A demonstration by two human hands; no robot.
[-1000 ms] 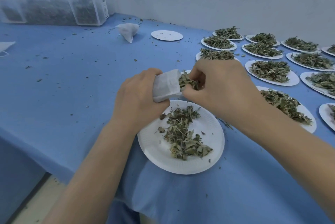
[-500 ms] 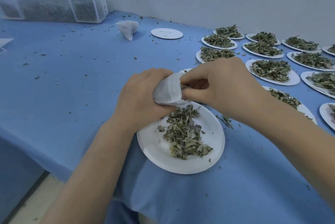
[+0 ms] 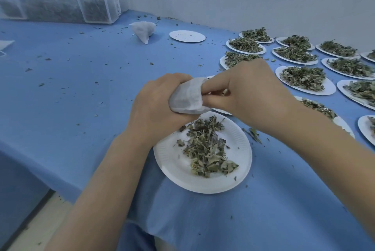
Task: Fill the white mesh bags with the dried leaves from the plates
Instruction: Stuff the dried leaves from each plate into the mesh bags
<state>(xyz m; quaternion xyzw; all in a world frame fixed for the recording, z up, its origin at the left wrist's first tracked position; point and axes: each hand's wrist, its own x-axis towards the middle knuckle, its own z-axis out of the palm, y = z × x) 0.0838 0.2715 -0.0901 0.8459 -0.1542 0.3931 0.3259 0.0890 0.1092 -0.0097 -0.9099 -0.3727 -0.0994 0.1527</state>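
Note:
My left hand (image 3: 156,106) grips a white mesh bag (image 3: 188,96) just above a white paper plate (image 3: 168,161) near the table's front edge. A loose pile of dried leaves (image 3: 205,149) lies on that plate. My right hand (image 3: 247,96) has its fingertips pushed into the bag's mouth, fingers curled; the leaves it pushes in are mostly hidden inside. A small bit of leaf shows between its fingers.
Several paper plates heaped with dried leaves (image 3: 302,77) fill the right side of the blue tablecloth (image 3: 81,80). An empty plate (image 3: 187,36) and a filled mesh bag (image 3: 143,29) lie at the back. Clear bins of leaves (image 3: 60,5) stand back left. Leaf crumbs are scattered about.
My right hand has pushed its pinch of leaves into the bag's mouth; the leaves seen at the opening a second ago are now inside. The left hand keeps its grip.

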